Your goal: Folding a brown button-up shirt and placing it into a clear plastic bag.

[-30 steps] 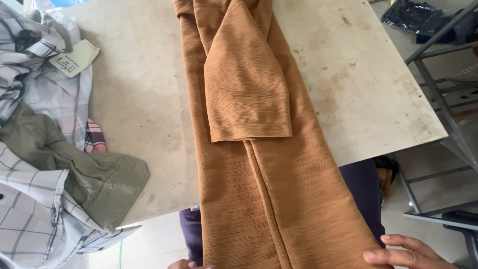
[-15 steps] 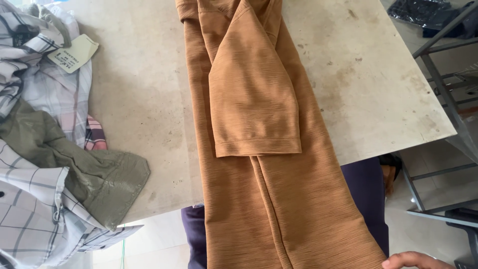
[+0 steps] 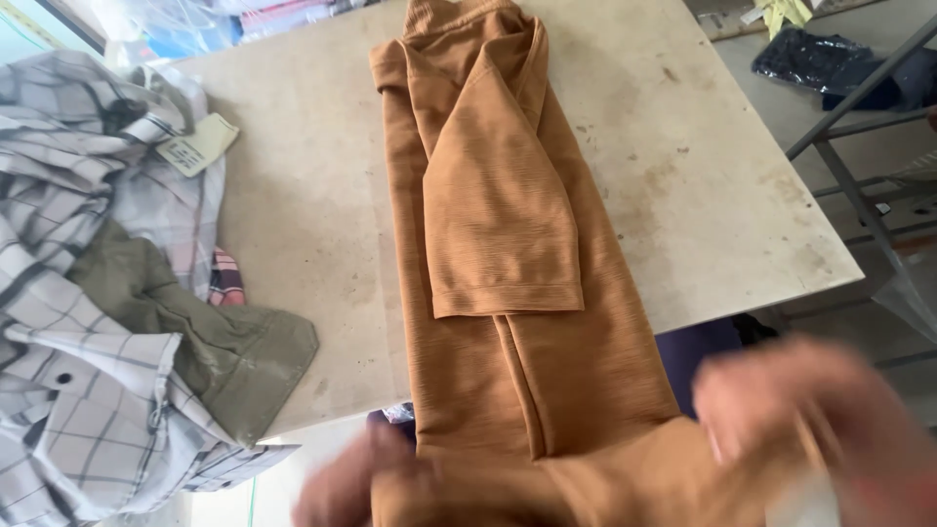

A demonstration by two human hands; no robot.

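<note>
A brown shirt (image 3: 498, 224) lies lengthwise down the beige table (image 3: 683, 176), folded narrow with a short sleeve laid over its middle. Its lower part hangs over the near table edge. My left hand (image 3: 361, 483) and my right hand (image 3: 791, 410) are both blurred by motion at the shirt's bottom hem, below the table edge. Each hand appears to grip the hem, with the fabric bunched and lifted between them. My fingers are too smeared to make out singly.
A heap of clothes covers the table's left side: a grey checked shirt (image 3: 68, 390), an olive garment (image 3: 195, 332) and a paper tag (image 3: 195, 146). A metal frame (image 3: 849, 166) stands right of the table, with a dark bag (image 3: 820, 59) on the floor behind.
The view has shifted so more of the shirt's top shows. Both hands have come up from the bottom edge and lifted the hem, moving fast.
</note>
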